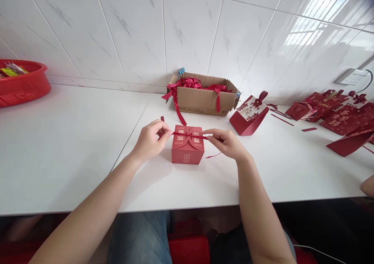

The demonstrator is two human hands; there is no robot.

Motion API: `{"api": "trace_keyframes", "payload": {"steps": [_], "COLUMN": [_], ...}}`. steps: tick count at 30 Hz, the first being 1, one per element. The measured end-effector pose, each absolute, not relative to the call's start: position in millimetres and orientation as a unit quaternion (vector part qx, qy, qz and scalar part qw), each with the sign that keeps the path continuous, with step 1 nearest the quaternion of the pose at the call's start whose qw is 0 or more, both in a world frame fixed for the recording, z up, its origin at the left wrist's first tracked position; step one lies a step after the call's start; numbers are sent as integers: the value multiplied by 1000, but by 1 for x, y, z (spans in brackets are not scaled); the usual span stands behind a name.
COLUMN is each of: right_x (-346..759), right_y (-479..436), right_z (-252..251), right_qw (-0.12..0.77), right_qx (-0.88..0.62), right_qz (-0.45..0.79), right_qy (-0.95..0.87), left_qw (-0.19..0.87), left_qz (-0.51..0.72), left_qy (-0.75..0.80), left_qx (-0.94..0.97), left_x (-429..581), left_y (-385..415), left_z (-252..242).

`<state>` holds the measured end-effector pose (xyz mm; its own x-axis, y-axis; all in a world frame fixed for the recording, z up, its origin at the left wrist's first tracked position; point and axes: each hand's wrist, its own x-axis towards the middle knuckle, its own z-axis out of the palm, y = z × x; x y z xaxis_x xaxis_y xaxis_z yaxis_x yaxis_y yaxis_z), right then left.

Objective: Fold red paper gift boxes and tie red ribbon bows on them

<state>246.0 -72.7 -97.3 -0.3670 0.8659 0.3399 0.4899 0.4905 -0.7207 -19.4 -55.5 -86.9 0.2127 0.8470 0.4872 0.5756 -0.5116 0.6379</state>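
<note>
A small red gift box (187,149) stands on the white table (73,139) straight ahead of me. A thin red ribbon (189,133) runs across its top. My left hand (152,139) pinches the ribbon's left end just left of the box. At the box's right top edge, my right hand (226,143) pinches the other end. A loose ribbon tail (213,155) trails on the table under my right hand.
A cardboard box (203,98) full of red ribbons sits behind, against the tiled wall. A red folded gift bag (249,116) lies to its right, with more flat red boxes (344,117) at far right. A red basket (22,82) stands far left. Another person's hand (368,186) shows at the right edge.
</note>
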Motion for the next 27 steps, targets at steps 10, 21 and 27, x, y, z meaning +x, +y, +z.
{"api": "trace_keyframes", "payload": {"steps": [10,21,27], "right_x": [247,243,252], "right_y": [-73,-60,-64], "right_z": [-98,-99,-94], "right_qw": [365,342,295], "right_qx": [-442,-528,-532], "right_qz": [256,500,509], "right_qy": [-778,-596,-609], "left_qw": [153,206,269], "left_qz": [418,476,437], "left_qy": [483,442,407], "left_qx": [755,732,755], "left_x": [-23,-11,-5], "left_y": [-56,-62,-64], "left_z": [-87,-93,-100]}}
